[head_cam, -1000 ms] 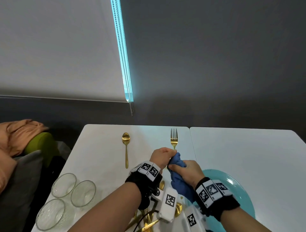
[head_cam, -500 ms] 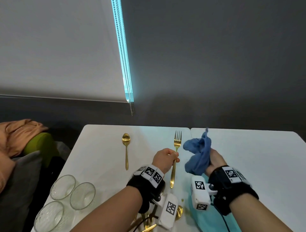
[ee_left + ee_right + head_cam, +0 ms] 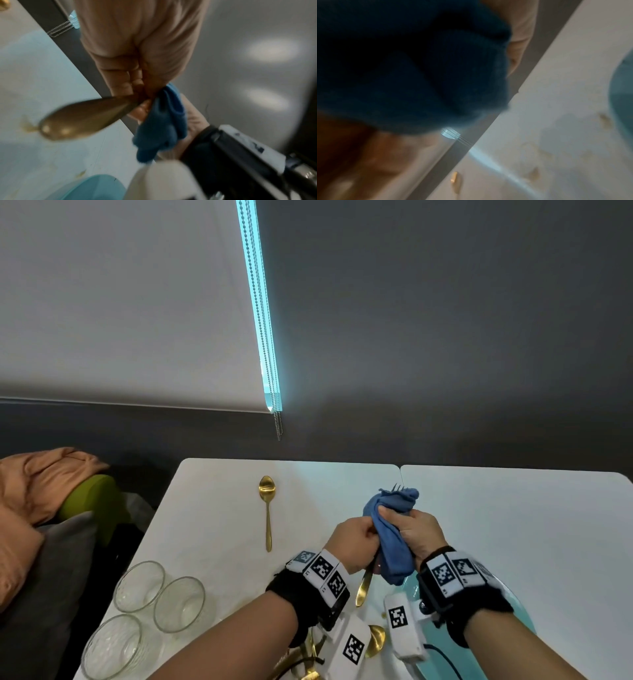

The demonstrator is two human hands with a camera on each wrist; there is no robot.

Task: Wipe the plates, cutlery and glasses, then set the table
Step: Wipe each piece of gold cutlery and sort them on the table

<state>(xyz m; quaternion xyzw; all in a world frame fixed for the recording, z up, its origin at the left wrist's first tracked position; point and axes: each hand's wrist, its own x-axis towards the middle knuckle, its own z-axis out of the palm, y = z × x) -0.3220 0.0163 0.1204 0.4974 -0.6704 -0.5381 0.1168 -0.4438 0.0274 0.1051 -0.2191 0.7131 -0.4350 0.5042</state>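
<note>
Head view: the left hand (image 3: 354, 542) is curled around the handle of a gold fork (image 3: 363, 585), whose handle end sticks out below the fist. The right hand (image 3: 412, 530) grips a blue cloth (image 3: 390, 529) bunched around the fork's upper part; only the tine tips (image 3: 397, 486) poke out of the top. Holding the handle with one hand while the other squeezes cloth around the metal lets the wiping stroke run along the fork, so this looks like the cutlery-wiping step. Both hands hover above the white worktop (image 3: 513, 525). A gold spoon (image 3: 267, 508) lies apart to the left, probably already laid out. 3 glass bowls (image 3: 161, 607) cluster at the near-left corner, a teal plate (image 3: 524, 628) sits under the right wrist, and more gold cutlery (image 3: 375, 642) waits near the bottom edge.

Left wrist view: the fingers (image 3: 123, 82) close on the fork's broad handle end (image 3: 82, 119), with cloth (image 3: 161, 128) pressed right beside them.

Right wrist view: dark, blurred cloth (image 3: 411, 67) fills the palm; the fork itself cannot be made out.
</note>
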